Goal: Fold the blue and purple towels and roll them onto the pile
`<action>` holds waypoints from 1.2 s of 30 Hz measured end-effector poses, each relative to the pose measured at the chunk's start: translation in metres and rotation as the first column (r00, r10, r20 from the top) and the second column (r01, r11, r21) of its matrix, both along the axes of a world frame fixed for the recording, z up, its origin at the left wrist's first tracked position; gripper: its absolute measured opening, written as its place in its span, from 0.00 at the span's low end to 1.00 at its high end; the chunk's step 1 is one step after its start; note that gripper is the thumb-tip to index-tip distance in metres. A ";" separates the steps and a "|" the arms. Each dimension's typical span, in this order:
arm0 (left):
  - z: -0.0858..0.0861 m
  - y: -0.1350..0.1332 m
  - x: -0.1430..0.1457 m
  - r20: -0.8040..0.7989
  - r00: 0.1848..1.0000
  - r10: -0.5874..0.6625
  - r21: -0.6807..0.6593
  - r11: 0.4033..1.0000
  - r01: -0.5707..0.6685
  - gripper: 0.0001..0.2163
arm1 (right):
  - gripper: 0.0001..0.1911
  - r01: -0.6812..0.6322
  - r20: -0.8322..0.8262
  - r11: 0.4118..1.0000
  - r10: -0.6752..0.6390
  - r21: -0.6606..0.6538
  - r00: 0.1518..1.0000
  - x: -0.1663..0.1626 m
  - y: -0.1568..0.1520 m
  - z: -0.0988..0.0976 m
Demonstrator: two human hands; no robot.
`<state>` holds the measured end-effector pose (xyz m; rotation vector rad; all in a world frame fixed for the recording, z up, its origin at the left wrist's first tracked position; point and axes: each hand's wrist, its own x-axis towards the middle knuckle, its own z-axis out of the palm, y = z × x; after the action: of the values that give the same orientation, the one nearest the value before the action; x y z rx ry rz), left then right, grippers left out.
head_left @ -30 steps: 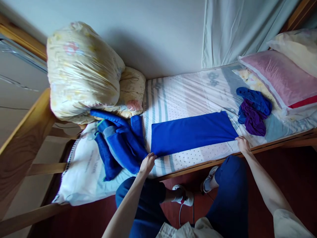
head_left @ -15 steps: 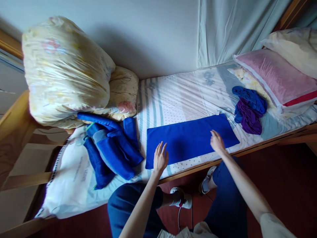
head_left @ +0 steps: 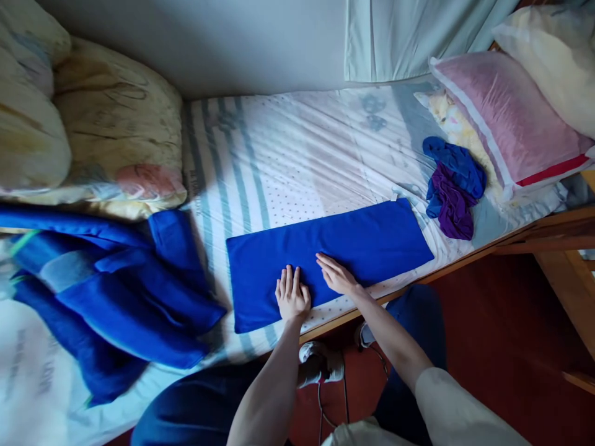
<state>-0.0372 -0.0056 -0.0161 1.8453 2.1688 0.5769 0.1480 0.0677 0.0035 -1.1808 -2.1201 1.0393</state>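
Head view.

**Item:** blue cloth [head_left: 372, 238], folded into a long flat rectangle. It lies lengthwise on the striped and dotted sheet [head_left: 297, 155] of the bed [head_left: 525, 238], close to the near edge.

**Left hand** [head_left: 292, 296]: open, fingers straight and together, palm down on the cloth near its front edge. It grips nothing.

**Right hand** [head_left: 337, 277]: open, fingers extended and angled leftward, flat on the cloth just beside the left hand. It grips nothing.

**Step in hand, by judgement:** pressing or smoothing the folded cloth, left of its middle. Any further fold or lift would call for a pinch on an edge or corner, since neither hand has a hold. The right end of the cloth lies well apart from both hands.

**Surroundings:**
- A heap of blue clothes [head_left: 116, 291] is on the bed at the left, just beside the cloth's left end. Whether it touches the cloth cannot be told.
- A bundle of pale flowered bedding [head_left: 93, 142] sits behind that heap, against the wall [head_left: 232, 43].
- A small pile of blue and purple clothes [head_left: 453, 189] lies near the cloth's right end, apart from it.
- A pink pillow [head_left: 506, 118] is at the far right, with a white pillow [head_left: 553, 56] behind it.
- A pale curtain [head_left: 409, 37] hangs at the back.
- The person's shoes [head_left: 320, 365] are on the dark red floor [head_left: 488, 322].

**In the way:** only the two hands rest on the cloth. The blue heap crowds its left end, and the sheet behind it lies bare.
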 end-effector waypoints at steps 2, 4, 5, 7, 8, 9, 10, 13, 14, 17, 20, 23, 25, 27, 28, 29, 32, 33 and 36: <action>0.002 0.000 0.001 0.020 1.000 0.007 -0.006 1.000 -0.007 0.29 | 0.28 0.051 0.030 0.999 -0.051 0.016 0.998 0.031 0.013 0.006; 0.002 0.000 0.002 0.047 0.999 0.009 -0.006 1.000 -0.009 0.29 | 0.27 0.114 0.063 0.993 -0.115 0.026 0.991 0.066 0.024 0.011; 0.003 0.000 0.002 0.058 0.998 0.007 -0.005 1.000 -0.007 0.28 | 0.27 0.149 0.083 0.988 -0.151 0.030 0.985 0.084 0.029 0.013; 0.003 -0.001 0.002 0.065 0.998 0.007 -0.002 1.000 -0.007 0.28 | 0.27 0.223 0.130 0.974 -0.227 0.048 0.965 0.122 0.037 0.017; 0.004 -0.001 0.002 0.062 0.998 0.009 -0.001 1.000 -0.009 0.29 | 0.28 0.255 0.159 0.965 -0.262 0.062 0.952 0.142 0.040 0.019; 0.005 -0.001 0.002 0.056 0.998 0.012 -0.002 1.000 -0.012 0.29 | 0.28 0.288 0.190 0.954 -0.299 0.081 0.935 0.162 0.043 0.020; 0.005 -0.001 0.002 0.050 0.999 0.015 -0.004 1.000 -0.015 0.29 | 0.28 0.323 0.219 0.941 -0.338 0.102 0.915 0.182 0.045 0.020; 0.006 -0.001 0.003 0.039 0.999 0.014 0.003 1.000 -0.014 0.28 | 0.29 0.411 0.302 0.897 -0.441 0.161 0.845 0.235 0.048 0.020; 0.006 -0.001 0.003 0.038 0.999 0.010 0.013 1.000 -0.011 0.28 | 0.29 0.435 0.326 0.881 -0.472 0.183 0.819 0.250 0.049 0.019; 0.005 -0.001 0.004 0.046 0.999 0.017 0.062 0.998 -0.020 0.28 | 0.30 0.473 0.370 0.842 -0.539 0.259 0.756 0.283 0.053 0.012; 0.002 -0.001 0.004 0.057 0.998 0.027 0.098 0.995 -0.033 0.27 | 0.30 0.481 0.362 0.806 -0.587 0.346 0.724 0.302 0.057 0.005; -0.001 0.000 0.004 0.065 0.998 0.026 0.111 0.993 -0.034 0.27 | 0.31 0.497 0.360 0.775 -0.625 0.389 0.693 0.309 0.063 0.003; -0.002 0.000 0.004 0.076 0.997 0.032 0.111 0.993 -0.040 0.27 | 0.31 0.510 0.378 0.759 -0.647 0.405 0.662 0.301 0.064 0.006; -0.003 0.001 0.004 0.093 0.995 0.032 0.109 0.993 -0.042 0.28 | 0.31 0.525 0.381 0.729 -0.680 0.438 0.626 0.276 0.060 0.013; -0.003 0.001 0.004 0.101 0.994 0.030 0.107 0.993 -0.041 0.28 | 0.31 0.530 0.373 0.714 -0.695 0.458 0.614 0.255 0.055 0.016; -0.003 0.001 0.004 0.109 0.994 0.029 0.105 0.994 -0.040 0.28 | 0.31 0.527 0.366 0.709 -0.699 0.470 0.615 0.229 0.048 0.019; -0.003 0.002 0.005 0.123 0.992 0.039 0.102 0.993 -0.052 0.28 | 0.31 0.456 0.365 0.778 -0.613 0.431 0.701 0.132 0.016 0.022; -0.002 0.002 0.005 0.122 0.992 0.042 0.105 0.993 -0.055 0.28 | 0.31 0.426 0.371 0.810 -0.570 0.403 0.733 0.098 0.004 0.021; -0.001 0.002 0.005 0.113 0.993 0.041 0.116 0.992 -0.054 0.28 | 0.31 0.372 0.405 0.875 -0.476 0.311 0.781 0.020 -0.028 0.012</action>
<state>-0.0322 -0.0037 -0.0174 1.7769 2.1541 0.8145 0.1676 0.0400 0.0157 -1.8329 -2.0723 0.3196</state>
